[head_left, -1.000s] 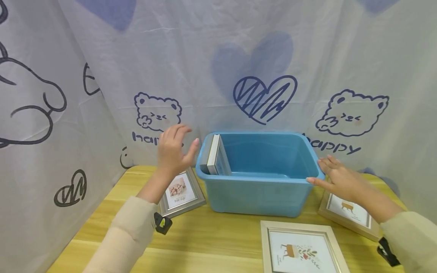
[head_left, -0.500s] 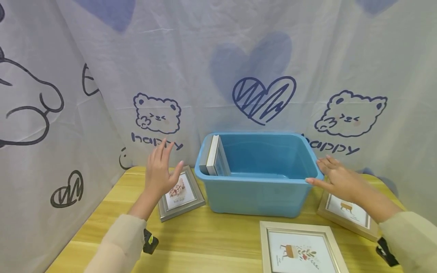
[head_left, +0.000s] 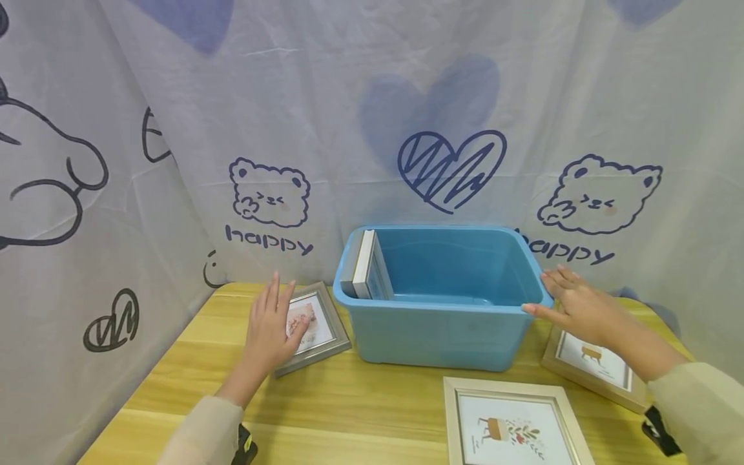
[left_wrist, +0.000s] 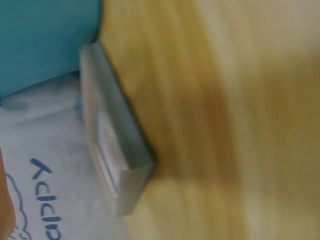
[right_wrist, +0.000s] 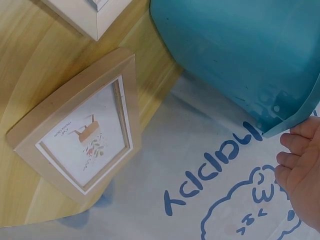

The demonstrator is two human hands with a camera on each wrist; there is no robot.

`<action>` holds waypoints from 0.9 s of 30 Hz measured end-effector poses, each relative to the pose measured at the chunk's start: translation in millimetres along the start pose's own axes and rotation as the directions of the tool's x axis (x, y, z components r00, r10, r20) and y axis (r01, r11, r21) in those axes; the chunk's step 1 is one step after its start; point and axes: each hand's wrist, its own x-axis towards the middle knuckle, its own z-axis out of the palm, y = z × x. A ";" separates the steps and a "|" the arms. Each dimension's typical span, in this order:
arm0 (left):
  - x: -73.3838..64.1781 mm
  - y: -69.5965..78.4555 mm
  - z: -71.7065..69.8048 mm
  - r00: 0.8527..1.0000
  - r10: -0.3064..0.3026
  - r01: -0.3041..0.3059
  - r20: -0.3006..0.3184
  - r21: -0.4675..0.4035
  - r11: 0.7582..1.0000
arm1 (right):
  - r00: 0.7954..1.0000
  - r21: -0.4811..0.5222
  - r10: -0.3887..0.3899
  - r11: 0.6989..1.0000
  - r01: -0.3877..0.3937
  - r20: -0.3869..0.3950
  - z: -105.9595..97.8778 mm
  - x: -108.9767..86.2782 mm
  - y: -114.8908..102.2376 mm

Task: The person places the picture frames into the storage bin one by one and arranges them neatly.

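Observation:
My left hand (head_left: 270, 332), fingers extended, is at the left side of a silver-grey picture frame (head_left: 331, 326) with a pink flower print, its thumb over the picture. Whether it touches the frame I cannot tell. The left wrist view shows this frame (left_wrist: 120, 120) from its side edge. My right hand (head_left: 584, 310) rests at the right rim of a blue plastic bin (head_left: 430, 336), thumb on the front corner and fairly straight fingers along the outside. In the right wrist view its fingers (right_wrist: 292, 160) touch the rim. Two frames (head_left: 366, 268) stand upright inside the bin's left end.
A cream picture frame (head_left: 506, 384) with a plant print lies flat in front of the bin. Another light-wood frame (head_left: 604, 387) lies at the right, partly under my right forearm. Behind the wooden table (head_left: 349, 420) hangs a printed white curtain (head_left: 349, 97).
My left hand has come down and left, away from beside the bin's left rim to the silver-grey frame. The right hand stays at the bin's rim.

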 end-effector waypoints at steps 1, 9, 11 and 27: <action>-3.9 -1.1 1.2 1.000 -0.005 0.005 0.019 0.011 1.000 | 1.000 0.000 -0.001 1.000 0.001 -0.001 0.1 0.0 0.0; -26.1 -5.9 6.4 0.977 -0.046 0.031 0.210 0.075 0.997 | 1.000 0.005 -0.005 1.000 0.005 -0.002 0.2 -0.2 0.5; -31.0 -7.2 8.3 0.969 -0.038 0.018 0.242 0.082 0.996 | 1.000 0.006 -0.005 1.000 0.005 -0.002 0.6 -0.3 0.7; -66.4 -25.8 14.8 0.899 0.086 -0.124 0.429 0.061 0.990 | 1.000 0.004 0.004 1.000 -0.004 -0.002 -1.1 0.4 -0.2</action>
